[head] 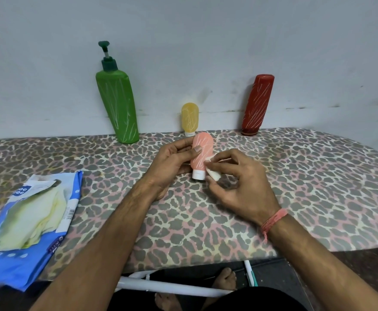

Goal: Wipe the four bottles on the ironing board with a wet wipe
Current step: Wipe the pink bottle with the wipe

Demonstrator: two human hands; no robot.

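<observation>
Fingers (189,151) of the left hand (172,162) curl round the pink bottle (202,151), thumb across its front, holding it cap-down above the middle of the ironing board (295,176). The right hand (244,182) pinches a small folded wet wipe (212,171) against the bottle's lower right side, just beside the white cap (198,175). Behind, along the far edge by the wall, stand the green pump bottle (118,106), the yellow bottle (190,117) and the red bottle (257,104), well apart. The wipes packet (26,221) lies at the near left edge. Open patterned cover stretches to the right.
</observation>
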